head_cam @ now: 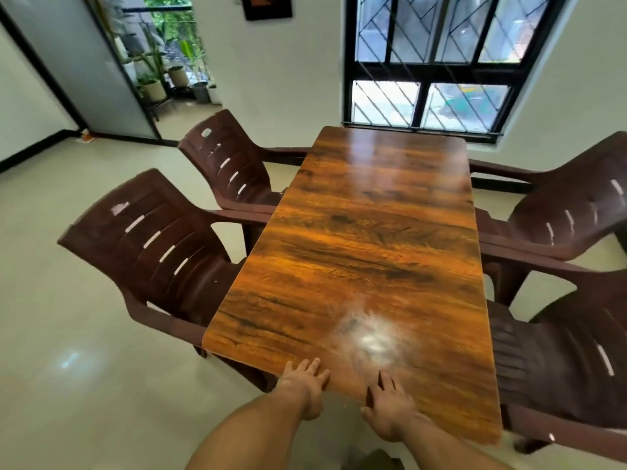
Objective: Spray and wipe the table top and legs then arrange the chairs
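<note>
A long table (366, 232) with a glossy orange-brown wood-grain top runs away from me toward the window. My left hand (303, 385) lies at the table's near edge, fingers spread and holding nothing. My right hand (390, 405) rests flat on the near end of the top, fingers apart and empty. Two dark brown plastic chairs stand on the left, a near chair (159, 252) and a far chair (230, 164). Two more stand on the right, a far chair (559, 215) and a near chair (570, 361). All four are pushed up against the table's sides.
A barred window (437, 62) fills the wall behind the table's far end. To the far left, a doorway (169, 62) opens onto a balcony with potted plants. Pale tiled floor (84, 334) spreads out to the left of the chairs.
</note>
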`<state>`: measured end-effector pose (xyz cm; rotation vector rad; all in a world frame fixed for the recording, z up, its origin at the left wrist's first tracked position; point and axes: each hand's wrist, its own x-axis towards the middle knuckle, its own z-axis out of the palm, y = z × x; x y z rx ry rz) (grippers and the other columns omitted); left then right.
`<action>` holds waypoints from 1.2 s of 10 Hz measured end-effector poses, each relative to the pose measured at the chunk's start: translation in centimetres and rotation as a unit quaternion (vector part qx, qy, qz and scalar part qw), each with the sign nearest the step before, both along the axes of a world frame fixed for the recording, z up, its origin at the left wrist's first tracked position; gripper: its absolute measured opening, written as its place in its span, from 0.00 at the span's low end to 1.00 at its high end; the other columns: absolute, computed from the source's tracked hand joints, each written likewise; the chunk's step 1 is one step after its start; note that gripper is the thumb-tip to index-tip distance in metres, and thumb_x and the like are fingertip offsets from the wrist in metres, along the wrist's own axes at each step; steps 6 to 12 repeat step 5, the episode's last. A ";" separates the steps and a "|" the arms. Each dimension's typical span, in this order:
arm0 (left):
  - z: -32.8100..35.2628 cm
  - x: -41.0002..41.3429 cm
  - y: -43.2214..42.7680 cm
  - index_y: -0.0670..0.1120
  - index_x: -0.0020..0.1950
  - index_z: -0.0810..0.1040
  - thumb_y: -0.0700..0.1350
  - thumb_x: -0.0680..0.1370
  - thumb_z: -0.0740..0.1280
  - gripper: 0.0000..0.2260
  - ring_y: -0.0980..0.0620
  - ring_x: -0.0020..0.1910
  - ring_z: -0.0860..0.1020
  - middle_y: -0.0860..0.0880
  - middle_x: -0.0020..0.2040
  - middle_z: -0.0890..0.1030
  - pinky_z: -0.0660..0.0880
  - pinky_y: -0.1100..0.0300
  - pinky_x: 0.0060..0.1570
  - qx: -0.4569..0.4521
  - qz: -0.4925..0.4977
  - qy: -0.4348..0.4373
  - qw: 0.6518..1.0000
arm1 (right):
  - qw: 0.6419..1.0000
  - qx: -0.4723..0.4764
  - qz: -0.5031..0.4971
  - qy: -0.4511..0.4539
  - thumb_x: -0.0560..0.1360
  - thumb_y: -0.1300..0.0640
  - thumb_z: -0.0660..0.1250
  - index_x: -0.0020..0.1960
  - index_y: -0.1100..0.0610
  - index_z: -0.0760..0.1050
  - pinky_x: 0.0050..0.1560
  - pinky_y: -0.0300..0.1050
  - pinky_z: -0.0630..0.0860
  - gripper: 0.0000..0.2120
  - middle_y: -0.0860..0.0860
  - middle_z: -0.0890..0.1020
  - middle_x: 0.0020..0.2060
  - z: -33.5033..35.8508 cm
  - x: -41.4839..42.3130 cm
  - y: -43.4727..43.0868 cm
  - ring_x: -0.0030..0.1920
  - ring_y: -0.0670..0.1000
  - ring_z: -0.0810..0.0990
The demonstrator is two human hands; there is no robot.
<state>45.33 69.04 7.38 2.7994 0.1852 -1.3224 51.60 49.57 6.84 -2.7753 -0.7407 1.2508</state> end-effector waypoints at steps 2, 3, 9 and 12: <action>-0.3 -2.8 3.4 0.51 0.86 0.42 0.51 0.85 0.59 0.35 0.44 0.85 0.42 0.48 0.86 0.38 0.44 0.40 0.81 -0.008 -0.058 -0.005 0.998 | 0.997 -0.033 -0.062 0.007 0.81 0.39 0.55 0.82 0.53 0.45 0.78 0.57 0.49 0.37 0.53 0.41 0.81 0.7 -4.9 3.2 0.81 0.58 0.42; 0.1 -4.4 5.0 0.50 0.86 0.42 0.53 0.85 0.57 0.34 0.44 0.85 0.42 0.47 0.86 0.39 0.43 0.40 0.81 -0.017 -0.070 -0.025 0.997 | 0.996 -0.022 -0.082 -0.014 0.81 0.39 0.55 0.82 0.54 0.44 0.78 0.58 0.50 0.38 0.53 0.43 0.81 0.7 -7.0 4.1 0.81 0.57 0.42; 3.1 -6.6 7.5 0.47 0.86 0.42 0.59 0.87 0.47 0.31 0.46 0.84 0.39 0.47 0.86 0.39 0.39 0.41 0.81 -0.042 -0.074 -0.138 0.987 | 0.985 0.011 -0.106 -0.136 0.82 0.41 0.53 0.82 0.54 0.48 0.79 0.57 0.48 0.33 0.54 0.46 0.81 2.7 -9.8 5.9 0.81 0.56 0.44; 3.1 -6.6 7.5 0.47 0.86 0.42 0.59 0.87 0.47 0.31 0.46 0.84 0.39 0.47 0.86 0.39 0.39 0.41 0.81 -0.042 -0.074 -0.138 0.987 | 0.985 0.011 -0.106 -0.136 0.82 0.41 0.53 0.82 0.54 0.48 0.79 0.57 0.48 0.33 0.54 0.46 0.81 2.7 -9.8 5.9 0.81 0.56 0.44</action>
